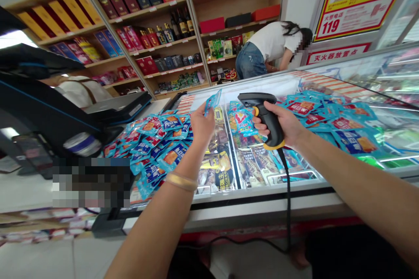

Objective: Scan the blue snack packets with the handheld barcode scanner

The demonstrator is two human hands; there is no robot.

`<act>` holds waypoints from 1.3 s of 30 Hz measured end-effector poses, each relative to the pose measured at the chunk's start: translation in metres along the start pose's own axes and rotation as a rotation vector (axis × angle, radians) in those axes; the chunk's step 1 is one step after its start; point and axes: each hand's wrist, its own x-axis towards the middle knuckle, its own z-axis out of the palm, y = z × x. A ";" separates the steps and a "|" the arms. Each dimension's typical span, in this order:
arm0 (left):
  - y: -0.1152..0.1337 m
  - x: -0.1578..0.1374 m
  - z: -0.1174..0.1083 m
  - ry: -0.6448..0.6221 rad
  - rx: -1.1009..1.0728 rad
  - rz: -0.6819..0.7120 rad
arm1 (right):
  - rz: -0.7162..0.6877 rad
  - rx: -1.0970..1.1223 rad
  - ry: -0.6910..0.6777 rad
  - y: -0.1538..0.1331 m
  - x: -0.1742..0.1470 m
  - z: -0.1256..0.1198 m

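My left hand (pixel 202 125) pinches a small blue snack packet (pixel 213 99) above the glass-topped freezer (pixel 262 202). In my right hand (pixel 290 123) is a black and yellow barcode scanner (pixel 272 125), its head pointing left toward the packet and its cable hanging down over the freezer's front. Another blue packet (pixel 242 121) shows beside the fingers of my right hand; whether they touch it I cannot tell. A heap of blue and red snack packets (pixel 170 157) lies left of my left hand. More such packets (pixel 327 115) are spread to the right of the scanner.
A checkout terminal (pixel 42 96) and a phone (pixel 32 152) stand at the left. Behind the freezer, a person in a white shirt (pixel 266 45) bends near shelves (pixel 166 45) of boxes and bottles. Another person (pixel 77 91) is partly hidden behind the terminal. The scanner cable (pixel 288 209) loops low in front.
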 end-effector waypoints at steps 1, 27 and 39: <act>0.000 0.006 -0.016 -0.031 0.136 0.119 | 0.021 0.002 -0.006 0.003 0.003 0.007; 0.012 -0.011 -0.073 -0.376 1.018 0.339 | 0.081 0.032 -0.072 0.017 0.030 0.048; 0.040 -0.073 0.081 -0.905 0.589 0.500 | -0.067 -0.100 0.103 -0.053 -0.031 -0.046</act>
